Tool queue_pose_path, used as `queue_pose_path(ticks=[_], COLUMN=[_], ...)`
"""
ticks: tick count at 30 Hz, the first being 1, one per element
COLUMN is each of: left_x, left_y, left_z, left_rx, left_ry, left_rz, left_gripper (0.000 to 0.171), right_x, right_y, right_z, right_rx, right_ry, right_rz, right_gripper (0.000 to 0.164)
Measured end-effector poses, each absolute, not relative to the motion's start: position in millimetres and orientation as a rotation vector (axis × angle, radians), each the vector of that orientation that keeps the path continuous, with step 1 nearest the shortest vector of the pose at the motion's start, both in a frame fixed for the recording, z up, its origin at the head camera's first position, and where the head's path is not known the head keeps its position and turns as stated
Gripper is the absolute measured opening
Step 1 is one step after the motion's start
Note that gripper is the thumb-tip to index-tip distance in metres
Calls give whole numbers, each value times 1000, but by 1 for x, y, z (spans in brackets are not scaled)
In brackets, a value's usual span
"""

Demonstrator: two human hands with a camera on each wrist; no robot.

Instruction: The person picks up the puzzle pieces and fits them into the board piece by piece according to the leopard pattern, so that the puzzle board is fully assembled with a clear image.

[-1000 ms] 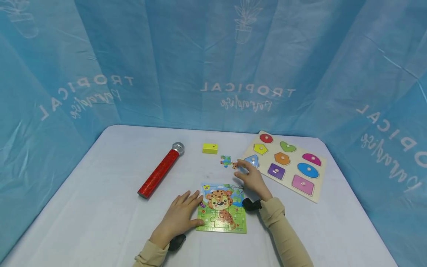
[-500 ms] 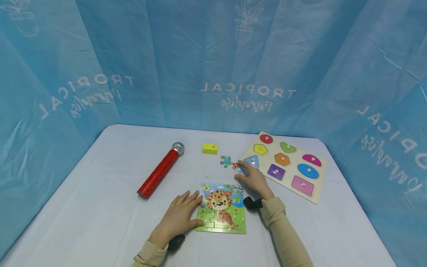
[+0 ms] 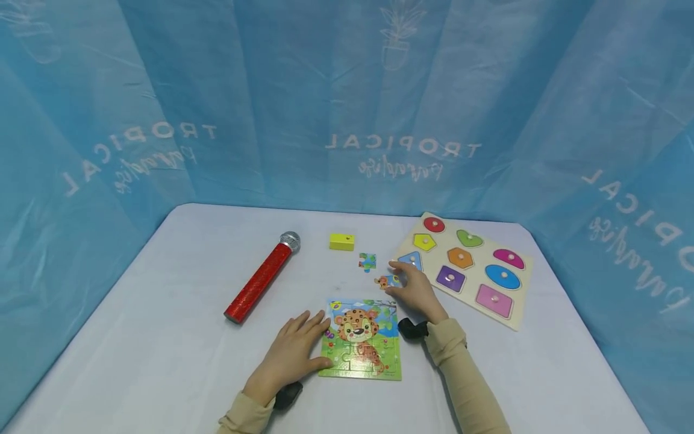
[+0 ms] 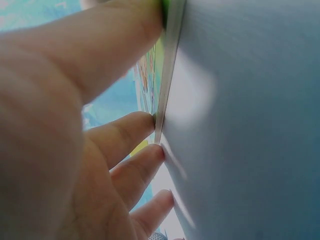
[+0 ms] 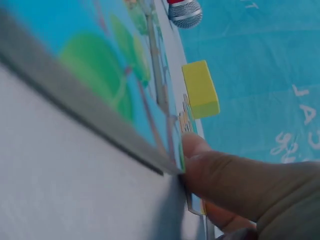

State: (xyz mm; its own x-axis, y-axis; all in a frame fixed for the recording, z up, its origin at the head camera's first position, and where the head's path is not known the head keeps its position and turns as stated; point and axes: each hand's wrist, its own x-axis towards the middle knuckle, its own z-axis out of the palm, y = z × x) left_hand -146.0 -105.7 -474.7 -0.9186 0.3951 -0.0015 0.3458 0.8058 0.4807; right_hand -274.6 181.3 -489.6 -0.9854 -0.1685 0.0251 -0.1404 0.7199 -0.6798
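A square leopard jigsaw puzzle lies on the white table. My left hand rests against its left side with fingers extended; the thumb touches the lower left corner, and in the left wrist view fingertips meet its edge. Just beyond the puzzle's top right, my right hand holds a loose jigsaw piece between thumb and index finger. In the right wrist view the thumb partly covers that piece. A second jigsaw piece lies just behind it, untouched.
A red toy microphone lies to the left. Behind the loose pieces sits a yellow block. A wooden shape board with colored knobbed shapes occupies the right rear. Blue curtains hang around the table.
The right hand has shifted slightly toward me and to the right, and the loose piece has moved with it, away from the second piece. The left hand stays in place.
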Motion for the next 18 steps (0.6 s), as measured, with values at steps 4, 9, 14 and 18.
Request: queue_pose_path(ticks=[4, 9, 14, 18], left_x=[-146, -147, -147, -146], left_y=[-104, -104, -104, -104], left_z=[-473, -472, -473, -473], left_rx=[595, 593, 586, 583], left_ry=[2890, 2896, 2886, 2879], left_rz=[716, 705, 711, 722], left_gripper=[78, 78, 78, 78], right_x=[-274, -274, -271, -266], right_y=[183, 183, 186, 180], right_z=[-486, -482, -479, -476], right_rx=[-204, -179, -210, -304], right_ry=[2870, 2873, 2706, 2593], right_rz=[-1074, -1001, -1222, -1398], right_gripper=[52, 43, 41, 33])
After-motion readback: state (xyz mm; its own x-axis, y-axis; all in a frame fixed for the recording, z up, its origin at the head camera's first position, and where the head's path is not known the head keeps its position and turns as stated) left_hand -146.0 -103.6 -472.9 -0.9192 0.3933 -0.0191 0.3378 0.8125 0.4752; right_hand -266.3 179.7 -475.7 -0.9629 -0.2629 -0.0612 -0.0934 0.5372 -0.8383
